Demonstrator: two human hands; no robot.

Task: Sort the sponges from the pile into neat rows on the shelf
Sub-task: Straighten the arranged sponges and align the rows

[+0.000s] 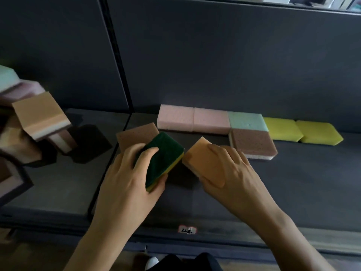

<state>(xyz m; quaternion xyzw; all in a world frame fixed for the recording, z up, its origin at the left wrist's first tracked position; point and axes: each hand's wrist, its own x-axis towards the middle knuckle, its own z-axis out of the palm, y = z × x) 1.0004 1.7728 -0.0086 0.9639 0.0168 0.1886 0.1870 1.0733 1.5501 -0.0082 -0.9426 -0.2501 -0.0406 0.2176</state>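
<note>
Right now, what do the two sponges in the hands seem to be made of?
The green sponge, held by the left hand, looks like a dark, matte scouring layer, probably abrasive fibre, on yellow foam: a yellow band shows along its edge. The orange sponge in the right hand looks like soft, matte foam; its surface seems finely pored.

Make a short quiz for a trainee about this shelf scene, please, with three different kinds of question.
1. True or false: the left hand holds the green sponge.
2. Which colour is the sponge in the right hand? A pink; B orange; C yellow.
3. Fill in: ___ yellow sponges lie side by side.

Key: 1 true; 2 B, the orange sponge; 3 two.
</note>
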